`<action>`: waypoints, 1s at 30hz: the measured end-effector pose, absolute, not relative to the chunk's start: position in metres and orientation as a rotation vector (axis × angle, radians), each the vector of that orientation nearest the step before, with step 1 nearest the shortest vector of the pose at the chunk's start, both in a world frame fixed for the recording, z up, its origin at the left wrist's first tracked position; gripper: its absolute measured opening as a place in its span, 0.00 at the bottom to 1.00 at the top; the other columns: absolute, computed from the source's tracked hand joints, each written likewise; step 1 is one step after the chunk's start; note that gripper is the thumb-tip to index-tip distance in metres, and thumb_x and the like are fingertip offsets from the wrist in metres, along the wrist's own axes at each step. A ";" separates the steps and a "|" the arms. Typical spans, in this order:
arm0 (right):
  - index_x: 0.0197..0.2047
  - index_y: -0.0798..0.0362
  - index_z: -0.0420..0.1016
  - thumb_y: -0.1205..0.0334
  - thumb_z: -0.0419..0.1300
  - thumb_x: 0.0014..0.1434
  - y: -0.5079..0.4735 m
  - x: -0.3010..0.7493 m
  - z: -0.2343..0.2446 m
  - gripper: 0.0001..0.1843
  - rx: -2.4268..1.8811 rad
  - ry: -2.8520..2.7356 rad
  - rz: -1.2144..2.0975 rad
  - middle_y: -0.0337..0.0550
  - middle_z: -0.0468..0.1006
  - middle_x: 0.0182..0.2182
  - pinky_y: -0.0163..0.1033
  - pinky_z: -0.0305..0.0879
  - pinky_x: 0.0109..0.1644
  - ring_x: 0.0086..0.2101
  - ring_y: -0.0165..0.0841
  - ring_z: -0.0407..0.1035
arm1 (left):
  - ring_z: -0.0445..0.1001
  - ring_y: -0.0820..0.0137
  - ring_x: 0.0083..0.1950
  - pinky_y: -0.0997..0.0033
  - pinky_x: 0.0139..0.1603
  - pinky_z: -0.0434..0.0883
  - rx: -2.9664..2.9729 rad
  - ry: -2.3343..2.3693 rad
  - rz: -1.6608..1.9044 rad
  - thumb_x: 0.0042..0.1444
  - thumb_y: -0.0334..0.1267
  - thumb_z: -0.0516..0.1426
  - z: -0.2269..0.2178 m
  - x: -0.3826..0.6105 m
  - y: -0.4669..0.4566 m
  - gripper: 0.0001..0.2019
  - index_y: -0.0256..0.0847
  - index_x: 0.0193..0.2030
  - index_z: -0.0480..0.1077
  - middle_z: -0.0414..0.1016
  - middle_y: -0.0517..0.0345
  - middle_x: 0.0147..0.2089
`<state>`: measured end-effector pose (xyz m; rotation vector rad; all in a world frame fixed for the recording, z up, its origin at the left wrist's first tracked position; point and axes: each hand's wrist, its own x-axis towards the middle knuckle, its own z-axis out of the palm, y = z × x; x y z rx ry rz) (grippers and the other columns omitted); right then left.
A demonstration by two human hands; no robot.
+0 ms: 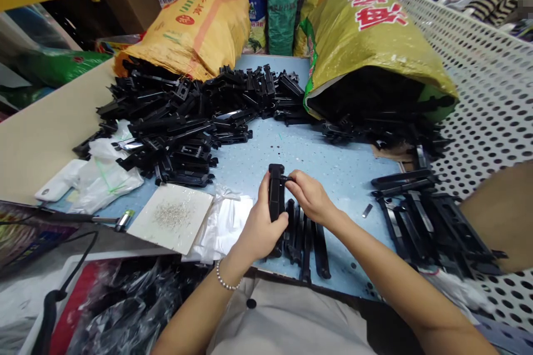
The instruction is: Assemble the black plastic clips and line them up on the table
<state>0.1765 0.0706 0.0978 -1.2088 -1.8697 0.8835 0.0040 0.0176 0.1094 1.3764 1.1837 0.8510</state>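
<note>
My left hand (260, 227) is wrapped round a long black plastic part (276, 191), held upright near the table's front edge. At the upper right side of that part, my right hand (310, 194) pinches a small dark piece (286, 178), too small to name. Just below my hands, several slim black plastic strips (307, 238) lie side by side on the blue tabletop (266, 150). A bead bracelet circles my left wrist.
A large heap of black parts (179, 116) spills from an orange sack (200, 33); a yellow sack (375, 50) stands at right. A square board with tiny bits (170, 216) and plastic bags (108, 166) lie left. More black parts (428, 222) lie right, beside a perforated white panel (491, 89).
</note>
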 end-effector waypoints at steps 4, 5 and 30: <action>0.29 0.49 0.59 0.39 0.46 0.64 0.060 0.156 0.091 0.23 -1.177 -1.340 1.463 0.32 0.57 0.20 0.34 0.50 0.23 0.19 0.27 0.51 | 0.66 0.53 0.63 0.52 0.61 0.64 1.545 1.285 0.908 0.56 0.37 0.58 0.101 0.003 0.022 0.42 0.48 0.73 0.39 0.59 0.45 0.68; 0.29 0.49 0.59 0.38 0.45 0.64 0.055 0.153 0.089 0.24 -1.186 -1.307 1.516 0.31 0.57 0.19 0.33 0.50 0.22 0.19 0.27 0.50 | 0.68 0.54 0.61 0.53 0.60 0.65 1.504 1.290 0.926 0.58 0.40 0.57 0.098 0.000 0.026 0.40 0.47 0.73 0.40 0.62 0.45 0.66; 0.62 0.63 0.58 0.71 0.42 0.66 0.251 0.171 0.071 0.23 -1.783 -2.166 0.274 0.64 0.61 0.62 0.48 0.54 0.58 0.60 0.45 0.53 | 0.61 0.57 0.66 0.49 0.67 0.58 1.525 1.590 0.923 0.61 0.35 0.47 0.008 0.001 0.003 0.23 0.39 0.63 0.63 0.62 0.41 0.63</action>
